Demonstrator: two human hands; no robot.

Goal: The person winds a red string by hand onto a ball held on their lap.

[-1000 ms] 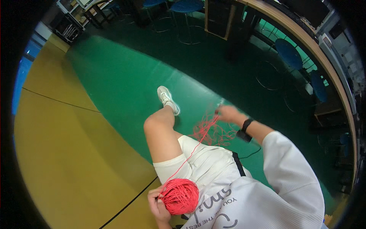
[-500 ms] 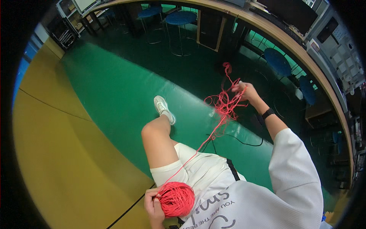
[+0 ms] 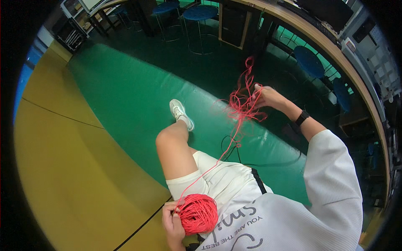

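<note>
Red cord, wound into a ball point(image 3: 199, 214) low at the lap, against the white shirt point(image 3: 280, 226); left hand point(image 3: 173, 222) curled on its left side, fingers and thumb pressed to the windings where the strand point(image 3: 206, 172) leaves

Strand runs up over the white shorts point(image 3: 184, 183) to a loose tangle point(image 3: 243, 108), held out above the green floor point(image 3: 138, 98)

Right hand point(image 3: 269, 98) reaches out at the tangle, fingers among its loops; pinching or only hooked through, cannot tell

Handling, my judgement: ball steady, left grip firm but not crushing; right fingers best spread to shake loops apart, since a hard pull would likely tighten any knot. Ease cord toward the ball little by little, light tension on the strand. Lift loops clear of the black cable point(image 3: 239, 156) below, which could snag them
</note>
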